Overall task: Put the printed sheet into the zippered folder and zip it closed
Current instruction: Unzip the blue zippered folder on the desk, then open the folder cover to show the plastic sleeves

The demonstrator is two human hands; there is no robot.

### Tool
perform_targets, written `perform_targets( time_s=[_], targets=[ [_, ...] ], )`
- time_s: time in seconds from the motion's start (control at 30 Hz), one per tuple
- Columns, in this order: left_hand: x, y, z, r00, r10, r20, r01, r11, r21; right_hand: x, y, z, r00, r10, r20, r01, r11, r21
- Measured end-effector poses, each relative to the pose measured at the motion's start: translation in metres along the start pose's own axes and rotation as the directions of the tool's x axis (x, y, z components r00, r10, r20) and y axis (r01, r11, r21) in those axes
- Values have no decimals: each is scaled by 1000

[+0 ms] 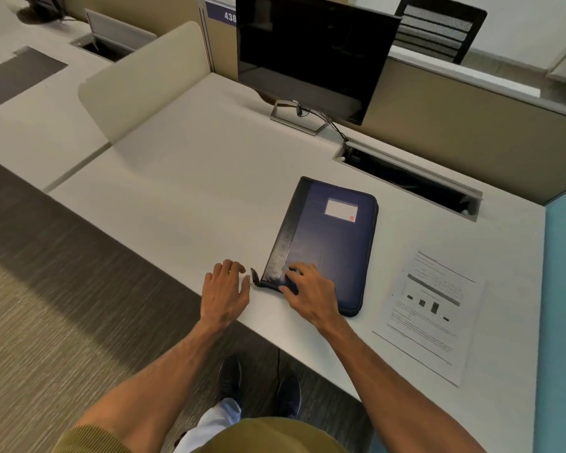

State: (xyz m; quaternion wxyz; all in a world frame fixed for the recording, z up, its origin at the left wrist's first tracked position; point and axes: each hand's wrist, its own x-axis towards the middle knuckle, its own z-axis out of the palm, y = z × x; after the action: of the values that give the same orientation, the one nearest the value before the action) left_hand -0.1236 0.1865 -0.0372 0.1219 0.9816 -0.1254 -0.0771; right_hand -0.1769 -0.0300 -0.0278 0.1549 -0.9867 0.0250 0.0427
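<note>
A dark blue zippered folder [327, 243] with a black spine and a white label lies flat on the white desk [183, 191]. My right hand [307, 292] rests palm down on the folder's near left corner, fingers spread on the cover. My left hand [224, 289] sits just left of that corner, fingers apart, beside the zipper pull [254, 277] that sticks out there; whether the fingertips touch the pull is unclear. The printed sheet [432, 312], with text and a small bar chart, lies flat on the desk to the right of the folder, apart from it.
A black monitor [311, 53] stands at the back of the desk, its cable running to an open cable tray [406, 178]. A beige divider panel [138, 83] rises on the left. The desk's front edge runs diagonally just below my hands.
</note>
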Motion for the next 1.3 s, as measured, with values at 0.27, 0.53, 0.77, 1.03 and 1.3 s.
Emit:
perform_targets(
  time_s=[0.27,0.53,0.77,1.03,1.3],
  targets=[
    [30,38,-8,996,91,10,-89,991,-95,-9,45,-13,866,454,-211,-381,870,313],
    [76,94,-11,963,190,188,-151,967,-205,-14,74,-20,657,746,-109,-645,630,433],
    [114,95,-10,922,279,269,-251,959,-135,-9,63,-10,525,850,-42,-748,484,454],
    [151,82,-18,876,388,287,-362,922,-140,10,54,-18,337,941,-38,-820,313,480],
    [170,66,-35,834,477,278,-444,879,-173,34,52,-48,215,975,-52,-692,190,696]
  ],
)
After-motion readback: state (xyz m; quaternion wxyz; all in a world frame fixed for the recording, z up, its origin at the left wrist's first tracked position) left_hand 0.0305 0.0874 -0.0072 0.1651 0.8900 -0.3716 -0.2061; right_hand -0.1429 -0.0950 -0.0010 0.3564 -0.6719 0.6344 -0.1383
